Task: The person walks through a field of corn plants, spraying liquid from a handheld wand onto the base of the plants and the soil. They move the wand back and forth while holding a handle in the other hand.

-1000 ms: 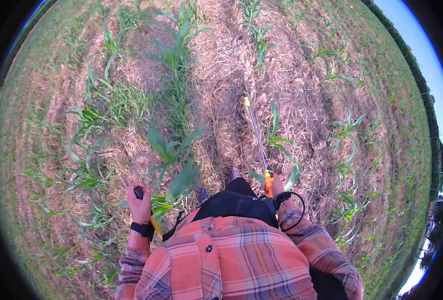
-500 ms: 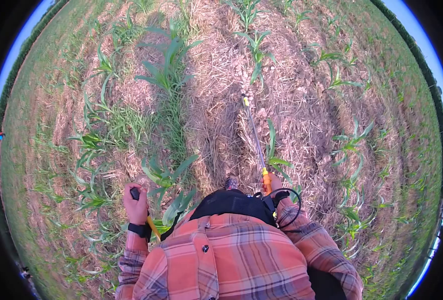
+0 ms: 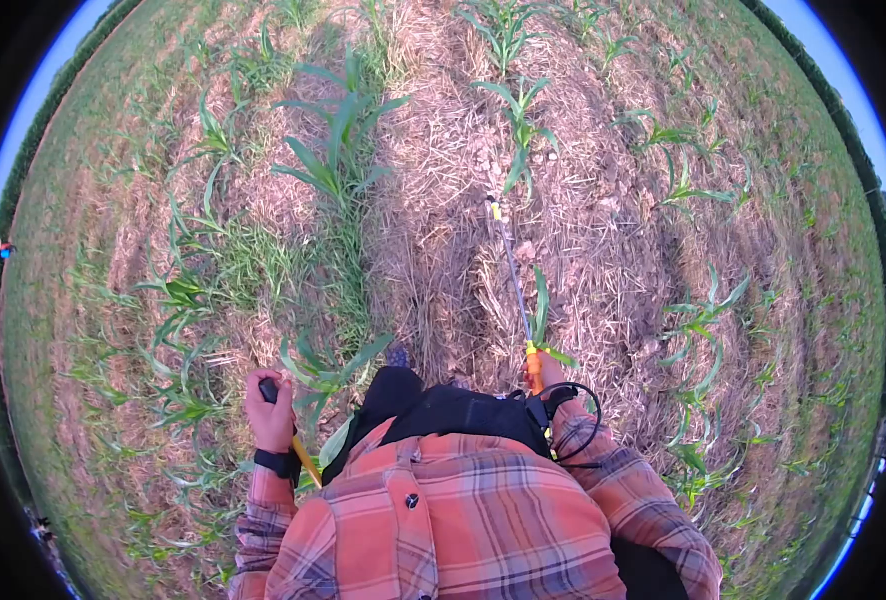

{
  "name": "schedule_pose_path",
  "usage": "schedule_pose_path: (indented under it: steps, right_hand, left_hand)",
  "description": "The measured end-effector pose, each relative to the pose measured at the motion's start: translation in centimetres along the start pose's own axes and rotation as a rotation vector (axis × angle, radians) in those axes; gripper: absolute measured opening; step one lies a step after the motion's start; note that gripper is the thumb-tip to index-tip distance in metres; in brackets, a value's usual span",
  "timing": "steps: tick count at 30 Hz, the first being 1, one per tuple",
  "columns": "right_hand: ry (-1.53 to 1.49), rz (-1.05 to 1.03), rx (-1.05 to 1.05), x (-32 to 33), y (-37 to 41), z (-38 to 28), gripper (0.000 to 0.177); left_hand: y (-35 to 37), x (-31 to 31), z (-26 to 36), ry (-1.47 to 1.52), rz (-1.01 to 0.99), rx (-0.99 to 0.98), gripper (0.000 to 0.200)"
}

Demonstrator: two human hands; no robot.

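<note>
My left hand (image 3: 272, 418) is wrapped around the black grip of a yellow pump lever (image 3: 308, 462) at my left side. In my right hand (image 3: 547, 374) is the orange-and-yellow handle of a spray wand (image 3: 515, 278), its thin shaft pointing forward and its yellow-and-black nozzle (image 3: 496, 210) over the straw-covered soil. A black hose (image 3: 595, 410) loops beside my right wrist. One young corn plant (image 3: 541, 305) stands right by the wand's shaft, and another corn plant (image 3: 331, 372) grows between my left hand and my leg.
Rows of corn seedlings run ahead, including a larger corn plant (image 3: 338, 150) in a strip of grass (image 3: 348, 255) and another corn plant (image 3: 521, 130) beyond the nozzle. Dry straw (image 3: 433, 180) covers the ground. A distant person (image 3: 5, 249) shows at the far left edge.
The view has moved a little forward over the ground. My left knee and shoe now show in front, where the other shoe showed before. Both hands keep their holds; the nozzle has shifted slightly.
</note>
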State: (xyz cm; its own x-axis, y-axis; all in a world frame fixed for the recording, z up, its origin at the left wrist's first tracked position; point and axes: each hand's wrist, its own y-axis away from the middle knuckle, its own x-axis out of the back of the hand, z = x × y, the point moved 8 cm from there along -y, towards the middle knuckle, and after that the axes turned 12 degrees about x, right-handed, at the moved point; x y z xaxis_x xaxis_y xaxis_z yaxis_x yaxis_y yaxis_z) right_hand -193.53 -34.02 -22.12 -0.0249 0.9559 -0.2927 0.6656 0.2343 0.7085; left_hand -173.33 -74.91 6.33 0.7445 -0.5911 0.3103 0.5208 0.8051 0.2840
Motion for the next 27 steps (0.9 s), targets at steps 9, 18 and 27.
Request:
schedule_pose_path:
  steps: [9, 18, 27]
  right_hand:
    - [0.038, -0.006, 0.016, -5.4, -3.2, -2.5, 0.023]
    - [0.076, -0.020, -0.007, -13.3, -4.3, -5.6, 0.025]
    - [0.208, 0.014, 0.021, -16.9, -5.4, -6.9, 0.020]
  left_hand:
    - [-7.2, 0.9, 1.0, 0.044, -0.026, -0.037, 0.013]
    - [-12.7, 2.7, 2.3, 0.099, -0.044, 0.018, 0.014]
    - [-16.0, 2.8, 2.3, 0.084, -0.047, 0.016, 0.014]
